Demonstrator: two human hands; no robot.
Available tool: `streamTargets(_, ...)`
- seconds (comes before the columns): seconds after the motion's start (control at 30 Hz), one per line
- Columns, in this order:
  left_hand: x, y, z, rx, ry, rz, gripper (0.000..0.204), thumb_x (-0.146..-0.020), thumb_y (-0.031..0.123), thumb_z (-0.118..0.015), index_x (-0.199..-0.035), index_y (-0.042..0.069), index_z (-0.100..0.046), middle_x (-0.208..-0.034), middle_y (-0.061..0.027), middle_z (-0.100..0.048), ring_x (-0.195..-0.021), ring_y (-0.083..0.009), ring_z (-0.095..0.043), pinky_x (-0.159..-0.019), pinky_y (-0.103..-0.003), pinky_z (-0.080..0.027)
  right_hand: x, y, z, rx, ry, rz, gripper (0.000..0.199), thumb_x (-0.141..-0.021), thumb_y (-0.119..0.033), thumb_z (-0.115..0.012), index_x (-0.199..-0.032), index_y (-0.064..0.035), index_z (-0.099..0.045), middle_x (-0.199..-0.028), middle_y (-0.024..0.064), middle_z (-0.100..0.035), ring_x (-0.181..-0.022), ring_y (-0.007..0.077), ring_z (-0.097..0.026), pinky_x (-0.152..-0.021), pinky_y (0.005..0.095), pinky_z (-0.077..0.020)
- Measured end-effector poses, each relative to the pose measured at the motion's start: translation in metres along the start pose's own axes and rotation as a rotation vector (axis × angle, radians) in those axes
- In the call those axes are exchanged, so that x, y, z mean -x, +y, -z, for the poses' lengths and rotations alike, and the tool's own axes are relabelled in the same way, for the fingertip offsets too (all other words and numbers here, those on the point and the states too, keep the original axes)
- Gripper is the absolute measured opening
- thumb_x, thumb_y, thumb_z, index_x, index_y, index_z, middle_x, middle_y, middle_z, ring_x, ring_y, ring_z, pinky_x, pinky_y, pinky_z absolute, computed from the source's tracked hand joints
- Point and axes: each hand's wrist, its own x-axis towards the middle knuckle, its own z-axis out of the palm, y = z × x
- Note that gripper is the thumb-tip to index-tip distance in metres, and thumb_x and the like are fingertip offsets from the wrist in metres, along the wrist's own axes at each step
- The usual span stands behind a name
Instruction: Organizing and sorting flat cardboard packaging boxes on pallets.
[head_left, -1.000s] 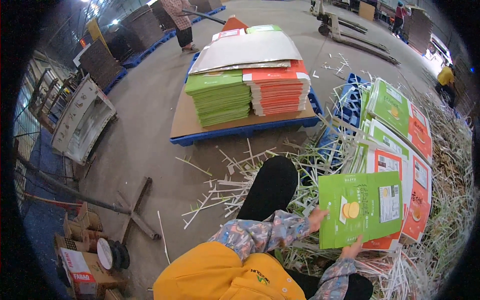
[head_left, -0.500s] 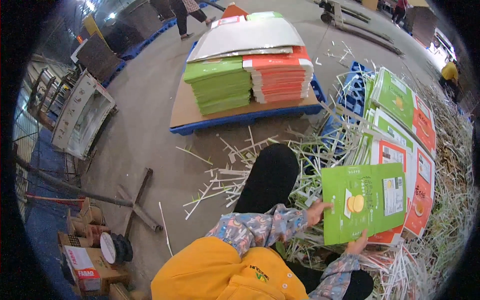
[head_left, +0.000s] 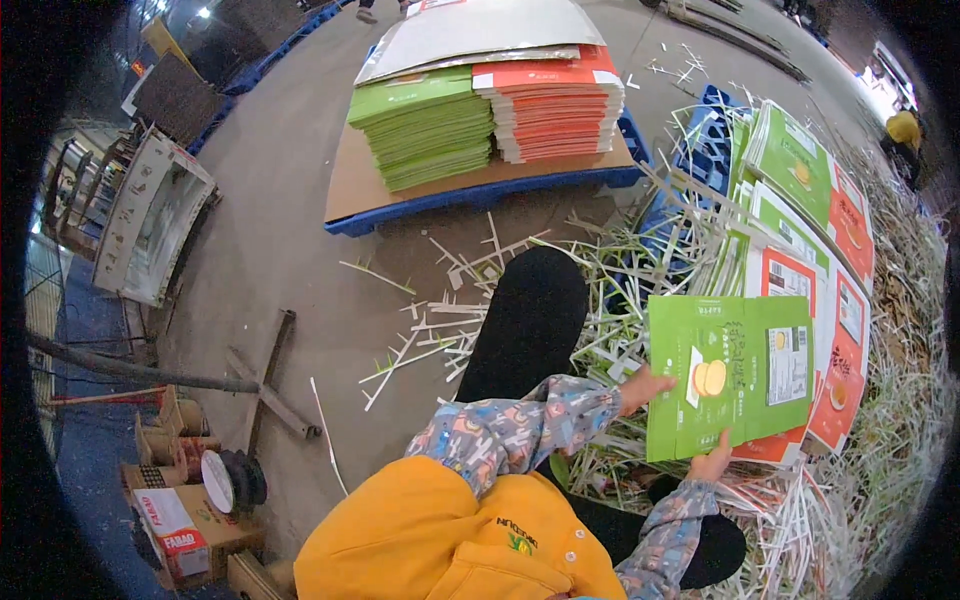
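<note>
A flat green printed carton blank (head_left: 740, 395), with a picture of yellow round slices and a white label panel, is in front of me at the right. My left hand (head_left: 645, 388) grips its left edge, the fingers partly hidden behind it. At the lower edge my right hand (head_left: 710, 461) pinches it, a digit lying on the printed face. Behind and beside it lie printed sheets of joined green and orange-red blanks (head_left: 842, 390), overlapping in a leaning pile. White and green paper trim strips (head_left: 610, 455) lie under and around my hands.
Ahead, a blue pallet (head_left: 480, 200) bears neat stacks of green blanks (head_left: 425, 135) and orange-red blanks (head_left: 555, 115), topped by white sheets (head_left: 490, 40). Cross-shaped metal feet (head_left: 270, 390) stand at left, near a cardboard box (head_left: 225, 525). A person in yellow (head_left: 903, 130) is far right.
The view has tipped down and shifted slightly, so the pallet stacks sit higher in it. Both hands still hold the green blank, which keeps much the same place over the pile.
</note>
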Motion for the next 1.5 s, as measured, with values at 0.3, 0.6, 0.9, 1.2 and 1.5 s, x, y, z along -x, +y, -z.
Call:
streamTargets(0.3,0.002,0.004,0.000,-0.132,0.038,0.020,0.034,-0.076,0.014,-0.052,-0.107,-0.001,-0.050,-0.098,-0.0077,-0.057,-0.087,-0.0150,-0.052,-0.078,-0.029,-0.041,-0.005,0.009,0.002,0.033,0.069,-0.015,0.035,-0.084,-0.018,-0.049,-0.115,-0.0042,-0.043,-0.111,0.0094,-0.049,-0.096,0.0238,-0.052,-0.079,0.0400,-0.0457)
streamTargets(0.6,0.011,0.047,-0.054,-0.797,-0.107,-0.835,0.039,-0.078,0.010,-0.044,-0.117,0.001,-0.042,-0.108,-0.0208,-0.052,-0.094,-0.0342,-0.053,-0.078,-0.034,-0.043,0.004,0.010,0.004,-0.133,-0.255,-0.021,0.039,-0.086,-0.026,-0.047,-0.118,-0.0050,-0.042,-0.118,0.0098,-0.046,-0.106,0.0239,-0.045,-0.090,0.0388,-0.0375)
streamTargets(0.9,0.058,0.093,-0.079,-0.767,-0.511,-0.770,0.036,-0.081,0.007,-0.046,-0.117,0.001,-0.040,-0.103,-0.0222,-0.050,-0.087,-0.0380,-0.053,-0.071,-0.038,-0.045,0.018,-0.025,-0.013,-0.567,-0.320,0.114,0.044,-0.087,-0.027,-0.044,-0.124,-0.0061,-0.034,-0.123,0.0080,-0.042,-0.111,0.0230,-0.041,-0.096,0.0392,-0.0318)
streamTargets(1.2,0.047,0.060,-0.041,-0.408,-0.297,-0.254,0.026,-0.080,0.009,-0.053,-0.103,0.000,-0.050,-0.091,-0.0065,-0.056,-0.078,-0.0165,-0.053,-0.070,-0.029,-0.044,0.035,-0.047,-0.032,-0.186,-0.008,0.312,0.036,-0.084,-0.015,-0.050,-0.117,-0.0041,-0.042,-0.113,0.0086,-0.049,-0.098,0.0213,-0.051,-0.080,0.0359,-0.0458)
streamTargets(1.5,0.037,0.038,-0.010,-0.021,-0.016,0.110,0.031,-0.074,0.003,-0.054,-0.103,-0.001,-0.047,-0.091,-0.0065,-0.055,-0.080,-0.0169,-0.055,-0.069,-0.028,-0.045,0.018,0.000,-0.017,-0.100,-0.047,0.164,0.034,-0.079,-0.007,-0.053,-0.112,-0.0032,-0.045,-0.103,0.0069,-0.053,-0.090,0.0200,-0.054,-0.075,0.0339,-0.0470)
